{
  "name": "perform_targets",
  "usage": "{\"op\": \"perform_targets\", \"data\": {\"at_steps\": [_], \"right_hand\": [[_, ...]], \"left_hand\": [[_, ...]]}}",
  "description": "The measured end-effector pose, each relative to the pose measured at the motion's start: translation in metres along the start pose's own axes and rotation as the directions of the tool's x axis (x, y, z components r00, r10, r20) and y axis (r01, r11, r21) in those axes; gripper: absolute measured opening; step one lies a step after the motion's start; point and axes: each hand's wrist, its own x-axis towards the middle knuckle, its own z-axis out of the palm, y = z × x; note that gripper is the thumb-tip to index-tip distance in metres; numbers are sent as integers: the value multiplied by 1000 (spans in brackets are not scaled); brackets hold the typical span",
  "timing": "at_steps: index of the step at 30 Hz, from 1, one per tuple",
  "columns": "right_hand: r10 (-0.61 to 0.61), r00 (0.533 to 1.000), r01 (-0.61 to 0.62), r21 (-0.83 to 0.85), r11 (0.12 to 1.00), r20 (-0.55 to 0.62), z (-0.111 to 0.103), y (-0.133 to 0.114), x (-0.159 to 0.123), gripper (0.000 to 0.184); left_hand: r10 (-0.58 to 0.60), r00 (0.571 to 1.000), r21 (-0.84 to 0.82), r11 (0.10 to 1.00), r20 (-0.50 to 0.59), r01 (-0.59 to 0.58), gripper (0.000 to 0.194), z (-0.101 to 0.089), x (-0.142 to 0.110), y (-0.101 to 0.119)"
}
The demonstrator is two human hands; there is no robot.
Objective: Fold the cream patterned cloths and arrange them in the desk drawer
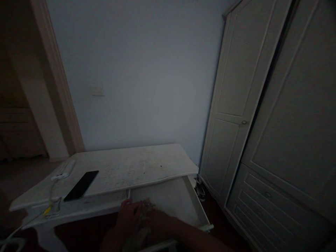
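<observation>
Both of my hands reach into the open drawer (194, 204) of a white desk (126, 168). My left hand (127, 217) is curled around a pale, crumpled bundle (145, 206) that may be cloth or paper. My right hand (160, 222) presses on the same bundle from the right, fingers bent. The room is dim, so the bundle's details are unclear.
A black phone (81, 184) lies on the desk top near its left front. A white remote-like device (64, 169) and a cable (49, 204) sit at the left edge. A tall white wardrobe (262, 122) stands close on the right. A doorway (23, 105) opens at left.
</observation>
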Motion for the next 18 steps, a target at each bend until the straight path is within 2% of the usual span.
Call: {"op": "perform_targets", "data": {"at_steps": [2, 5, 7, 8, 10, 13, 18], "right_hand": [[184, 982, -183, -28, 983, 30, -12, 9, -32, 74], [462, 886, -456, -94, 885, 41, -28, 20, -72, 88], [557, 831, -552, -104, 827, 17, -34, 25, -88, 97], [576, 817, -573, -97, 814, 4, -35, 27, -92, 100], [572, 820, -571, -68, 818, -19, -35, 28, -94, 104], [488, 872, -488, 3, 873, -49, -29, 22, -80, 105], [185, 982, -180, 90, 980, -47, -11, -9, -15, 87]], "left_hand": [[11, 1000, -12, 1000, -14, -12, 55, -2, 0, 4], [0, 999, -6, 1000, -35, 0, 57, -8, 2, 12], [-12, 999, 3, 1000, -48, 12, 59, -11, 2, 16], [-17, 999, 5, 1000, -48, 17, 60, -11, 3, 17], [-26, 999, 0, 1000, -29, 26, 62, -12, 3, 17], [-35, 999, -11, 999, 6, 35, 61, -11, 4, 15], [-54, 996, -19, 998, 77, 56, 55, -10, 5, 10]]}}
